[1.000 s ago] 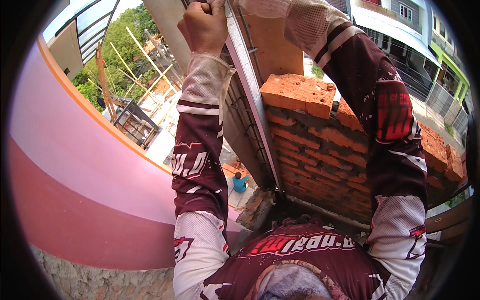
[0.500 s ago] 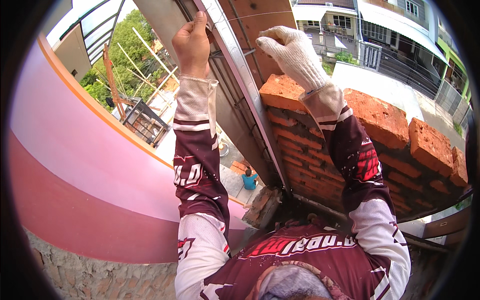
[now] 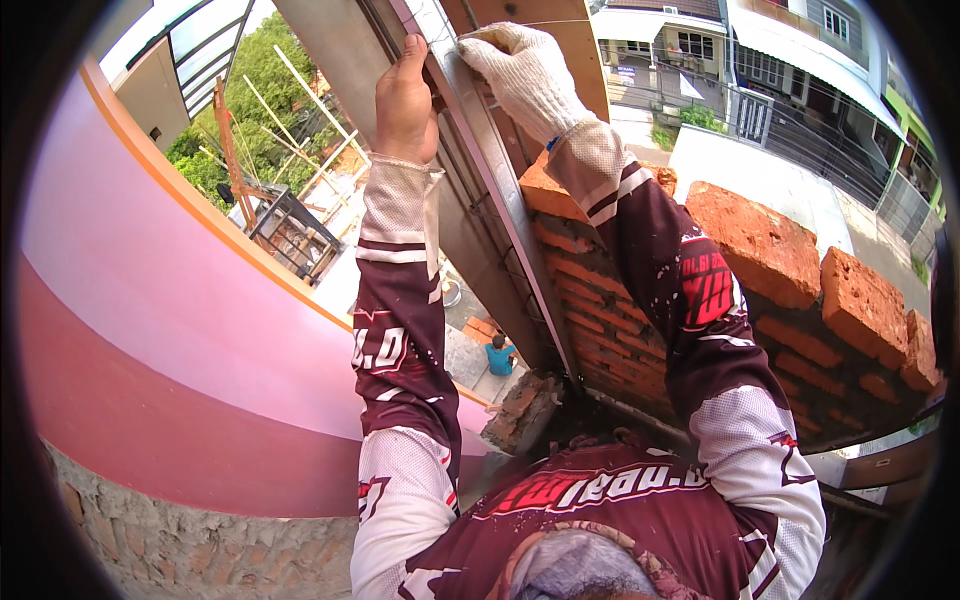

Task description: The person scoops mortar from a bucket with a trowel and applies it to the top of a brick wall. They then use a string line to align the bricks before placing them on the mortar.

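Note:
A long silvery metal bar runs diagonally along a tall post beside the brickwork. Bare and closed, my left hand grips the bar's left edge near the top, thumb uppermost; its curled fingers are partly hidden. My right hand, in a white knitted glove, is pinched close against the bar's right side. A thin string runs from its fingertips off to the right. Below my right forearm stands a red brick wall with dark mortar and loose-looking bricks along its top.
A brown board stands behind my right hand. To the left curves a pink wall with an orange edge. Far below, a person in blue sits near some bricks. Houses and a fenced street lie beyond the wall.
My right hand has moved left with the string, up to the metal bar. My left hand has shifted slightly right and down, closer against the bar.

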Demonstrator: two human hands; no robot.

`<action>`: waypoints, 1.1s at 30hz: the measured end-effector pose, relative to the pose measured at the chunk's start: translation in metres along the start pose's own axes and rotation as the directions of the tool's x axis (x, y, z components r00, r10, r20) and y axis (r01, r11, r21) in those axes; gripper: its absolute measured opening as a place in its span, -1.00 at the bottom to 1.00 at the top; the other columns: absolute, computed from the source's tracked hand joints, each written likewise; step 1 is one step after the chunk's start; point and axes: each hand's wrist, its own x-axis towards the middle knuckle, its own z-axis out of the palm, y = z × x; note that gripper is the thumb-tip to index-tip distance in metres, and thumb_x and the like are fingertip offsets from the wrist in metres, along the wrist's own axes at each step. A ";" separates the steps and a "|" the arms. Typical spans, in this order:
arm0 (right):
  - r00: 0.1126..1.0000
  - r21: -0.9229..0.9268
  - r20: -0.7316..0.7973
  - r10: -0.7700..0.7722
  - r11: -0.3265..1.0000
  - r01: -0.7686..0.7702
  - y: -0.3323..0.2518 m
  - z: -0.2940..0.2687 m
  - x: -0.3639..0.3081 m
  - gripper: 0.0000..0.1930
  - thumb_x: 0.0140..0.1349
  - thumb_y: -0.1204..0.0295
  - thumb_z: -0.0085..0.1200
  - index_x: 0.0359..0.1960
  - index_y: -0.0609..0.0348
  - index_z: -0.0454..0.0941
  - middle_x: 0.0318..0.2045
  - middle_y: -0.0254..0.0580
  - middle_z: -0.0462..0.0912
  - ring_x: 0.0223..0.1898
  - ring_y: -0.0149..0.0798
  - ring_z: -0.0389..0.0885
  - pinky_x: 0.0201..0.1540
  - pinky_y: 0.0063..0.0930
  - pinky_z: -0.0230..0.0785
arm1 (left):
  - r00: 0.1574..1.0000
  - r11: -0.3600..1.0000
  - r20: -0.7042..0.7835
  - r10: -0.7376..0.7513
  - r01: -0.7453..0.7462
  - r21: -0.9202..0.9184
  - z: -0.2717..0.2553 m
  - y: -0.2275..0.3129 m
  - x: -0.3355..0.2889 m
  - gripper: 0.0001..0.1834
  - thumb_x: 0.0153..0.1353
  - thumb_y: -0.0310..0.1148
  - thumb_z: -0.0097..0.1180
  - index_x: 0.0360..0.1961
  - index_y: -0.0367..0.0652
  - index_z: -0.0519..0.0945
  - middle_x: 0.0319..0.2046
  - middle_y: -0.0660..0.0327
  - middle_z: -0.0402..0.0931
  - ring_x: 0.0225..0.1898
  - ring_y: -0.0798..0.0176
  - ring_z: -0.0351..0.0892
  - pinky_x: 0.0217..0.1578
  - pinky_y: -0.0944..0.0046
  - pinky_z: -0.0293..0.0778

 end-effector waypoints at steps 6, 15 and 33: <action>0.996 -0.136 -0.061 -0.064 0.989 0.055 -0.003 0.006 0.004 -0.69 0.29 0.20 0.20 -0.17 0.21 0.76 -0.29 0.00 0.78 -0.21 -0.02 0.77 -0.07 -0.26 0.56 | 0.999 0.984 0.045 0.018 -0.010 -0.176 0.010 -0.005 -0.002 -0.52 0.58 -0.05 -0.06 0.28 -0.19 0.42 0.20 0.20 0.49 0.21 0.14 0.51 0.31 0.03 0.38; 1.000 -0.166 -0.031 0.000 0.986 -0.005 0.000 0.002 -0.003 -0.72 0.31 0.25 0.15 -0.14 0.16 0.77 -0.29 0.00 0.78 -0.20 -0.02 0.77 -0.06 -0.25 0.56 | 0.998 0.959 -0.054 0.009 -0.024 -0.283 0.013 -0.010 -0.005 -0.54 0.56 -0.02 -0.01 0.19 -0.19 0.50 0.14 0.24 0.54 0.14 0.22 0.53 0.23 0.11 0.44; 0.915 -0.917 0.394 0.089 0.107 0.384 -0.029 -0.072 -0.188 -0.52 0.25 0.26 0.06 0.09 0.35 0.62 0.16 0.25 0.57 0.24 0.23 0.50 0.40 0.28 0.14 | 0.880 0.936 -0.319 0.351 -0.321 0.144 0.044 -0.078 -0.081 -0.47 0.51 -0.37 0.08 0.35 -0.52 0.33 0.24 -0.19 0.48 0.23 0.09 0.49 0.29 0.20 0.35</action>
